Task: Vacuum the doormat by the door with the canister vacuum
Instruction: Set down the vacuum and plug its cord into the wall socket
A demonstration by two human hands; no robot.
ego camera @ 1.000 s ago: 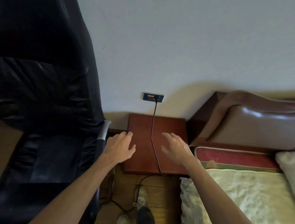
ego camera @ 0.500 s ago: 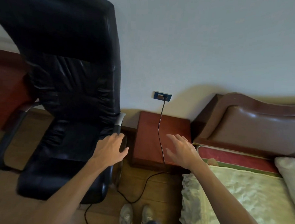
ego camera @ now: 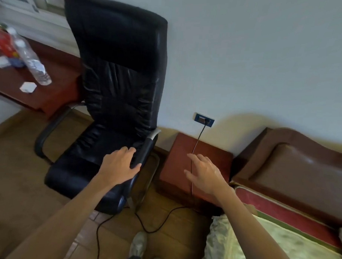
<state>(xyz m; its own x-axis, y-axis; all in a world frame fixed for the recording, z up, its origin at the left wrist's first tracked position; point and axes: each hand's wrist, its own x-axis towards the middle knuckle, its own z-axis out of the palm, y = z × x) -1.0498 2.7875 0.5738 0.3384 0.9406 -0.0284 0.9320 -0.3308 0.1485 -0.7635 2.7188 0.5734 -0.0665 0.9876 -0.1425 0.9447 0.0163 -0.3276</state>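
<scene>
A black power cord [ego camera: 197, 139] is plugged into a blue wall socket [ego camera: 204, 119]. It runs down over a red-brown bedside table [ego camera: 214, 156] and loops across the wooden floor toward the bottom edge. My left hand [ego camera: 120, 165] hovers open over the seat and armrest of a black office chair [ego camera: 117, 87]. My right hand [ego camera: 205, 173] is open above the bedside table, next to the cord, holding nothing. Neither the canister vacuum nor the doormat is in view.
A bed with a brown padded headboard [ego camera: 302, 164] and a pale patterned cover [ego camera: 259, 248] fills the right. At the left stands a red-brown desk [ego camera: 50, 89] with plastic bottles [ego camera: 32, 62] and clutter. My shoes [ego camera: 138, 245] stand on the wooden floor.
The view has backed away from the wall and swung left, bringing the whole chair and the desk into sight. Both hands stay open and empty, now farther from the socket.
</scene>
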